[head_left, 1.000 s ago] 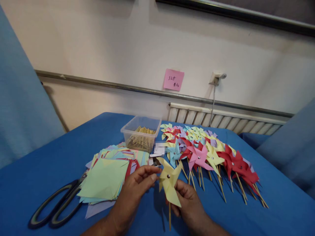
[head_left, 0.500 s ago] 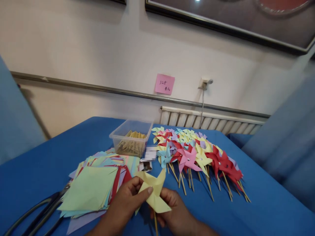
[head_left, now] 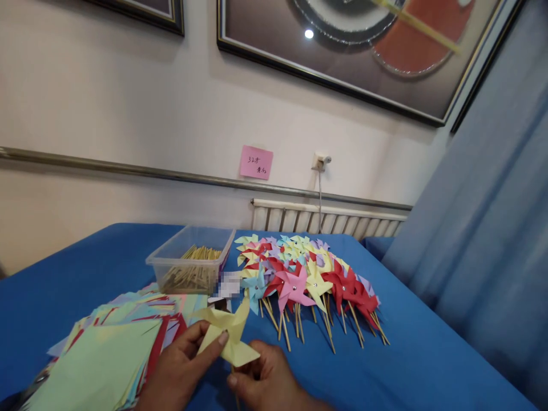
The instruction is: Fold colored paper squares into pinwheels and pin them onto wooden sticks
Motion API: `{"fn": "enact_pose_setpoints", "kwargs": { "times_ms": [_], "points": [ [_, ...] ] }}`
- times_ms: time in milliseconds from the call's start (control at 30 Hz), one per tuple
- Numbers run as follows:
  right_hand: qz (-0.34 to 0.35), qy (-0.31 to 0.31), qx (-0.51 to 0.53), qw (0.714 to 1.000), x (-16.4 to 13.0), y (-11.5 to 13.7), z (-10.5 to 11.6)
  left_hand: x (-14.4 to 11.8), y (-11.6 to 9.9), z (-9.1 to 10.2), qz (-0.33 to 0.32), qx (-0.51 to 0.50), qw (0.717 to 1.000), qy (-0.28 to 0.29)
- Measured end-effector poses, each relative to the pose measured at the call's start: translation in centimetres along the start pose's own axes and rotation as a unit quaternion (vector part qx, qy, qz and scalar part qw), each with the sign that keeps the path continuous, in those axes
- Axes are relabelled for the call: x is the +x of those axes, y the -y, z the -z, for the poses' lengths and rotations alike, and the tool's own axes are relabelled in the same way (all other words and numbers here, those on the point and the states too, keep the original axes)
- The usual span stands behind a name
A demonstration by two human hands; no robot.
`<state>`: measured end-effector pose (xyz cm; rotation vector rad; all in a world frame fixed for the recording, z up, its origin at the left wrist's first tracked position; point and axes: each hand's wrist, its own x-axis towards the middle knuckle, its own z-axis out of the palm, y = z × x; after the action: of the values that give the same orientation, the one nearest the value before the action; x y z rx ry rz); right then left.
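A pale yellow paper pinwheel (head_left: 234,338) on a thin wooden stick is held up between my two hands, low in the middle of the view. My left hand (head_left: 182,357) is closed on the paper, its thumb pressed over the pinwheel's centre. Just below the blades, my right hand (head_left: 265,374) pinches the stick; most of the stick is hidden or out of frame. Beyond my hands lies a pile of finished pinwheels (head_left: 295,288) in red, pink, yellow, blue and purple. A stack of coloured paper squares (head_left: 100,354) is left of my left hand.
A clear plastic box (head_left: 184,262) of wooden sticks stands behind the paper stack. Beside it is a small opened box (head_left: 222,305), partly covered. Scissors (head_left: 32,388) show at the lower left. Everything rests on a blue tablecloth (head_left: 406,348), near a wall with a radiator (head_left: 291,220).
The camera view has turned right and up, so the table's things appear farther left. My right thumb has shifted onto the stick below the blades. My left hand keeps its grip on the paper.
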<state>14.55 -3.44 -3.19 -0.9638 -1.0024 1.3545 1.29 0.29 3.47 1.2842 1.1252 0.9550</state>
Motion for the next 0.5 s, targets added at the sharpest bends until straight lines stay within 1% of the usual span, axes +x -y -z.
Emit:
{"fn": "enact_pose_setpoints", "kwargs": {
  "times_ms": [67, 133, 167, 233, 300, 367, 400, 433, 500],
  "points": [
    [0.029, -0.038, -0.027, 0.998, 0.0, 0.4, 1.0, 0.3, 0.4, -0.4, -0.014, -0.01, 1.0, 0.016],
    [0.059, -0.101, -0.049, 0.992, -0.2, 1.5, 2.9, 0.7, 1.4, -0.6, -0.016, -0.03, 0.999, 0.03],
    [0.07, -0.148, -0.062, 0.985, -0.4, 2.1, 4.3, 0.9, 2.1, -0.6, -0.006, -0.023, 0.999, 0.043],
    [0.101, -0.255, -0.094, 0.957, -1.0, 3.5, 7.6, 1.3, 3.6, -0.6, -0.008, 0.01, 0.999, 0.042],
    [0.131, -0.319, -0.157, 0.926, -1.6, 4.4, 11.3, 1.7, 4.9, -0.5, -0.015, 0.05, 0.997, 0.053],
    [0.133, -0.36, -0.232, 0.894, -2.1, 4.8, 14.4, 1.8, 5.7, -0.6, -0.03, 0.094, 0.993, 0.07],
    [0.131, -0.375, -0.262, 0.879, -2.3, 4.8, 15.7, 1.8, 5.8, -0.7, -0.036, 0.116, 0.989, 0.079],
    [0.125, -0.378, -0.286, 0.872, -2.5, 4.6, 16.6, 1.8, 5.9, -0.9, -0.042, 0.136, 0.986, 0.091],
    [0.117, -0.388, -0.33, 0.852, -2.6, 4.3, 17.6, 1.6, 5.6, -1.2, -0.047, 0.167, 0.978, 0.115]
  ]
}}
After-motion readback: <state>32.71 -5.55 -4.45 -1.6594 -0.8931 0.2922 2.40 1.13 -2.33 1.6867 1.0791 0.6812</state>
